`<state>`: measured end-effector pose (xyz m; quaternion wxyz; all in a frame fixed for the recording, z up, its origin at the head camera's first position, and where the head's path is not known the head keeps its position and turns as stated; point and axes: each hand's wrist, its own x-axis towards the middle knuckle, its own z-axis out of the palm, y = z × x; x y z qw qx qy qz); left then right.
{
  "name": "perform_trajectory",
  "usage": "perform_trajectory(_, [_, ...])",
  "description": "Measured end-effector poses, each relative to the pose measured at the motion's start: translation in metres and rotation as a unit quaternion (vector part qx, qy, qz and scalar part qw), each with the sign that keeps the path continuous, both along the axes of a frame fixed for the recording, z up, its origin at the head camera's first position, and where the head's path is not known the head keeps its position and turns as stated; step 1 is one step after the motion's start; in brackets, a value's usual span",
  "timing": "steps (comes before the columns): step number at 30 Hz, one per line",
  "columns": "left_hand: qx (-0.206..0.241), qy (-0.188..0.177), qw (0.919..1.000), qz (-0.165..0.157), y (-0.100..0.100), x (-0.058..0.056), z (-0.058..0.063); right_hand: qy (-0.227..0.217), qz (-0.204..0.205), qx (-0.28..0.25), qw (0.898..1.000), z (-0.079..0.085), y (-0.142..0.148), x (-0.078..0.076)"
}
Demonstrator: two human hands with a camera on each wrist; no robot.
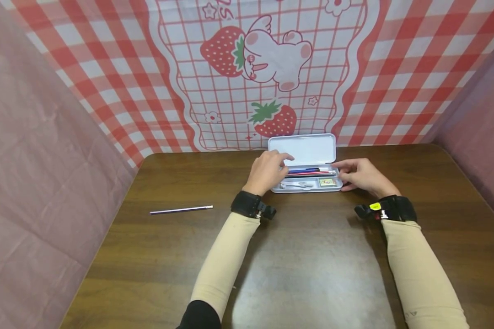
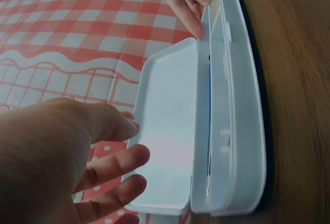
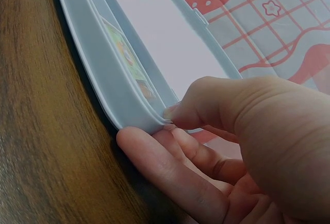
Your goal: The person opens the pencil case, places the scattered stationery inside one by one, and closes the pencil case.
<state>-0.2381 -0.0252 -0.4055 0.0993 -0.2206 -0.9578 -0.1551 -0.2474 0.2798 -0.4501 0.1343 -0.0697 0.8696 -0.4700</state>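
A light blue pencil case (image 1: 304,189) stands on the table with its lid (image 1: 308,148) raised at the back. Inside lie several pencils (image 1: 308,173), a small metal compass-like tool (image 1: 297,184) and a small pictured eraser-like block (image 1: 327,182). My left hand (image 1: 267,171) hovers over the case's left end; in the left wrist view its fingers (image 2: 116,165) are spread, relaxed and hold nothing. At the right end my right hand (image 1: 362,176) pinches the case's corner, thumb (image 3: 193,103) on the rim and fingers along the outer wall.
A single pencil (image 1: 181,210) with a white end lies apart on the left side of the brown wooden table (image 1: 313,274). A red-and-white checked cloth (image 1: 119,68) with strawberries hangs close behind the case. Pink cloth (image 1: 33,183) borders the sides.
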Motion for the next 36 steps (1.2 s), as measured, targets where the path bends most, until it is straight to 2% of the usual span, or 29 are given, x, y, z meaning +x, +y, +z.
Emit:
perform_trajectory(6, [-0.012,0.005,0.9998,-0.018,-0.015,0.004,0.001,0.003,0.001,0.0,1.0,-0.001,-0.001,-0.001])
perform_trajectory(15, [-0.029,-0.012,0.9987,-0.04,-0.042,0.015,0.0,0.004,-0.002,0.005,1.0,0.0,-0.001,0.0])
perform_trajectory(24, [-0.005,-0.007,0.9991,-0.04,-0.07,0.027,-0.002,0.004,0.0,0.002,1.0,0.001,0.0,0.0])
perform_trajectory(36, [0.016,-0.03,0.999,-0.029,-0.115,0.04,-0.004,0.0,0.0,-0.003,1.0,-0.001,0.0,0.0])
